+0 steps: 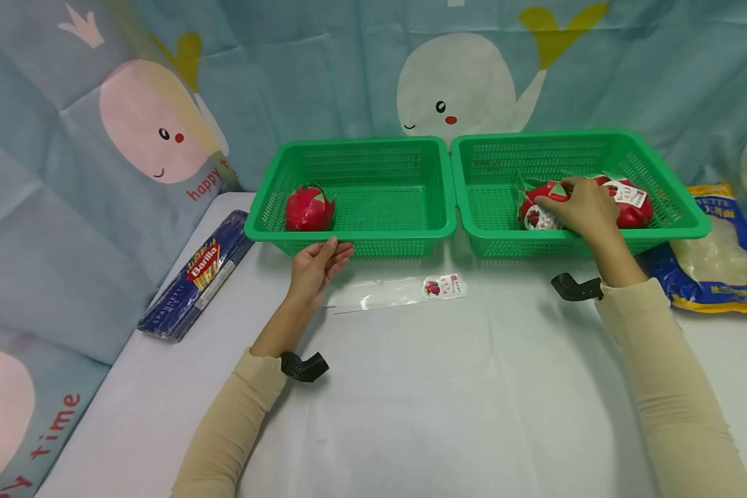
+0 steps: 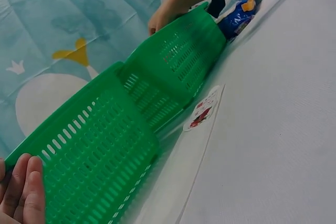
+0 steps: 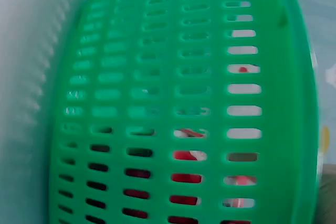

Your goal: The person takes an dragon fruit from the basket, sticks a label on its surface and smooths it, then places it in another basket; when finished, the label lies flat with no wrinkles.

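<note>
In the head view, my right hand (image 1: 588,207) reaches over the front rim of the right green basket (image 1: 678,197), thumb and fingers around a red dragon fruit (image 1: 544,192) in a clear labelled bag. More red dragon fruit (image 1: 635,216), also bagged and labelled, lies to the right of that hand. My left hand (image 1: 317,270) is at the front rim of the left green basket (image 1: 380,238), its fingers loosely extended against it. One dragon fruit (image 1: 310,209) sits at the left inside this basket. Green slotted wall fills the right wrist view, hiding the right hand.
A flat clear plastic bag (image 1: 395,294) with a dragon fruit label lies before the baskets. Left of them is a blue Barilla spaghetti pack (image 1: 202,273); a blue and yellow pasta bag (image 1: 722,252) lies at the right. A whale-print curtain (image 1: 348,69) hangs behind.
</note>
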`<state>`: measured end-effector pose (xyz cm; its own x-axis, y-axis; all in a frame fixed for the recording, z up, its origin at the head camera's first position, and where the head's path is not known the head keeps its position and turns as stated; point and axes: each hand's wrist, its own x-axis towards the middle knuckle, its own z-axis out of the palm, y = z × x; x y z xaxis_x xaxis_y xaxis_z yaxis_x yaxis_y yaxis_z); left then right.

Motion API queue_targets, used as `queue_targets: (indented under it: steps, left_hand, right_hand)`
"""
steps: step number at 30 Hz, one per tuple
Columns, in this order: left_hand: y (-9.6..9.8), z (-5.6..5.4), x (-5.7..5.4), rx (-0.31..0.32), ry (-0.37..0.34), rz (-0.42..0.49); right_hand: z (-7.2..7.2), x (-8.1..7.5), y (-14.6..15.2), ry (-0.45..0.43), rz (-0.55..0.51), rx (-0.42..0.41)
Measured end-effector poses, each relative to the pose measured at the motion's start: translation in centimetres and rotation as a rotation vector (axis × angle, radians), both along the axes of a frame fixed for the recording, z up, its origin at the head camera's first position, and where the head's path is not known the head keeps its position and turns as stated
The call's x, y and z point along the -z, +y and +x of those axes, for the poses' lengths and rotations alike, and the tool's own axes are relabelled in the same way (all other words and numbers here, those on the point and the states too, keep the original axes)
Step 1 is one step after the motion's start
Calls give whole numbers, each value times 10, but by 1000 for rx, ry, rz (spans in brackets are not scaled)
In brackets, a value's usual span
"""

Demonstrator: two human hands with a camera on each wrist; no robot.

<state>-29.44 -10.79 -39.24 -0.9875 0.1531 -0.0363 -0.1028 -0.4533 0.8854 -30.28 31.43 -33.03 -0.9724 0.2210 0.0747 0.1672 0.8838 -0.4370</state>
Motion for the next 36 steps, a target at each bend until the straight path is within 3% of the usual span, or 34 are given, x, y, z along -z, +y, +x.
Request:
queue_targets:
  steps: [4, 10, 13, 16, 20, 23, 26, 28, 30, 31, 33, 36]
  left_hand:
    - [-3, 0, 1, -3, 16, -2]
    - [-5, 1, 1, -41, 7, -17]
    - [-3, 1, 0, -49, 2, -73]
    - [-2, 3, -3, 14, 20, -173]
    - [-8, 3, -11, 104, 131, -313]
    - [-19, 0, -26, 80, 246, -386]
    - [-36, -12, -44, 26, 347, -436]
    - [-49, -24, -55, -26, 425, -529]
    - [-63, -38, -63, -85, 500, -707]
    - [-70, -45, -66, -109, 535, -822]
    - [-81, -56, -72, -130, 573, -1061]
    - [-88, -74, -80, -28, 594, -1350]
  right_hand:
    - [-1, 2, 2, 14, -58, -55]
    - [-1, 6, 4, 13, -106, -51]
    - [3, 7, 6, 20, -108, -30]
    - [9, 9, 10, 38, -93, -4]
    - [15, 9, 12, 96, -34, 42]
    - [19, 10, 8, 197, -6, 80]
    - [28, 11, 0, 391, -34, 116]
    - [36, 14, -5, 548, -92, 137]
    - [45, 16, -9, 680, -199, 126]
    - [51, 17, -11, 703, -267, 109]
    - [61, 21, -11, 674, -427, 14]
    - [78, 28, -3, 455, -691, -188]
